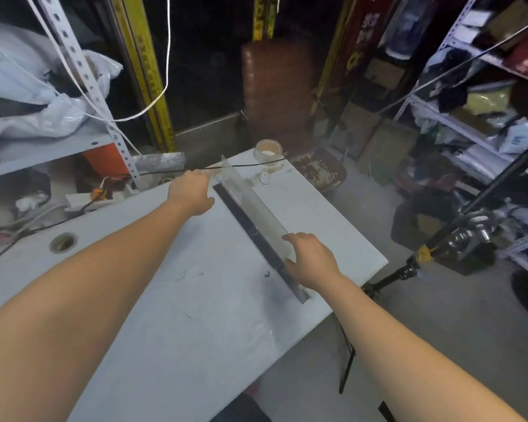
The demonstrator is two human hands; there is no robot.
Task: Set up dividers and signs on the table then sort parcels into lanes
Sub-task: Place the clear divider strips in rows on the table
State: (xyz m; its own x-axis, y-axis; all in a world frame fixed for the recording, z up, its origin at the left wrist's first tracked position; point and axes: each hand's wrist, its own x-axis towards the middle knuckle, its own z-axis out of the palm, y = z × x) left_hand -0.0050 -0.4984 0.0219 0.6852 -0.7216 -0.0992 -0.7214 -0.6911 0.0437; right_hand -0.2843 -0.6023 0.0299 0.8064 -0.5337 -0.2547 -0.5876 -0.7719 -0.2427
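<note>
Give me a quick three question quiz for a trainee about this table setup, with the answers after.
1. True or false: both hands are on the clear divider.
2. Which hand is at the divider's far end? A) left hand B) right hand
3. What round item sits at the far edge of the table?

Key: 1. True, as far as the view shows. 2. A. 3. A tape roll.
</note>
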